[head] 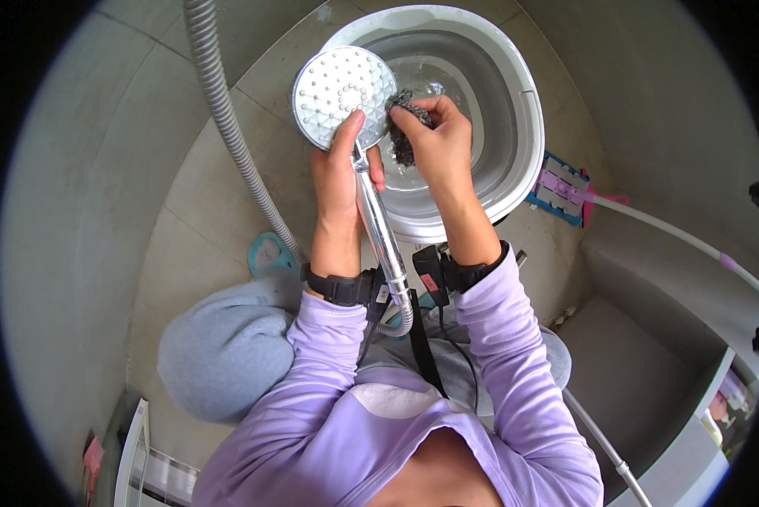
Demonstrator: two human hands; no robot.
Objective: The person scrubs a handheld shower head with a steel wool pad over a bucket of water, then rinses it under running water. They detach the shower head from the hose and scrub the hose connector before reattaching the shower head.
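Observation:
My left hand (341,171) grips a chrome handheld shower head (335,85) just below its round white face, thumb on the rim. The nozzle face is turned up toward me, and the chrome handle (382,234) slants down to a metal hose. In my right hand (442,136) is a dark steel wool scrubber (403,149), pinched between thumb and fingers beside the right edge of the shower face. Whether the scrubber touches that edge is hard to tell. Under both hands stands a white and grey plastic basin (525,133) with clear water in it.
A ribbed metal hose (221,114) hangs down on the left. A flat mop with a purple and blue head (560,189) lies right of the basin. A metal pole (607,450) runs beside my right leg. Bottles (724,405) stand at the far right. Tiled floor (195,215) surrounds me.

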